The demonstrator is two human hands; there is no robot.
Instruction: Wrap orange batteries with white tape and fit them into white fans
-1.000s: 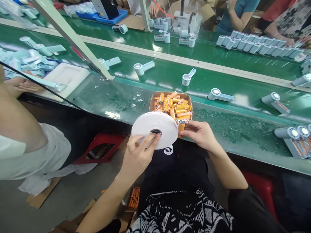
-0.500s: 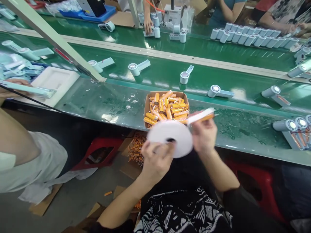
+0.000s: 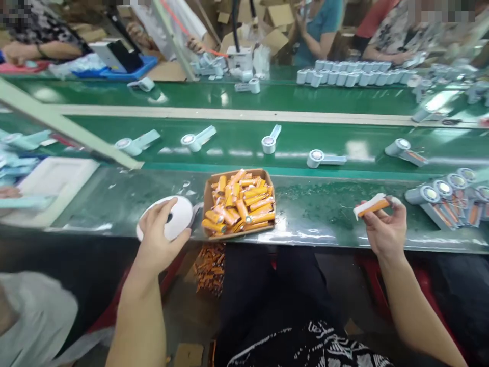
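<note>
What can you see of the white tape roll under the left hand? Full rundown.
The white tape roll is a flat, wide disc, plain white, paper-like or foam-like, lying on its face at the near edge of the green table. The left hand rests on top, fingers spread over it, hiding its core and near half. It sits just left of the cardboard box of orange batteries, close to it; contact with the box cannot be told. No loose tail is visible.
</note>
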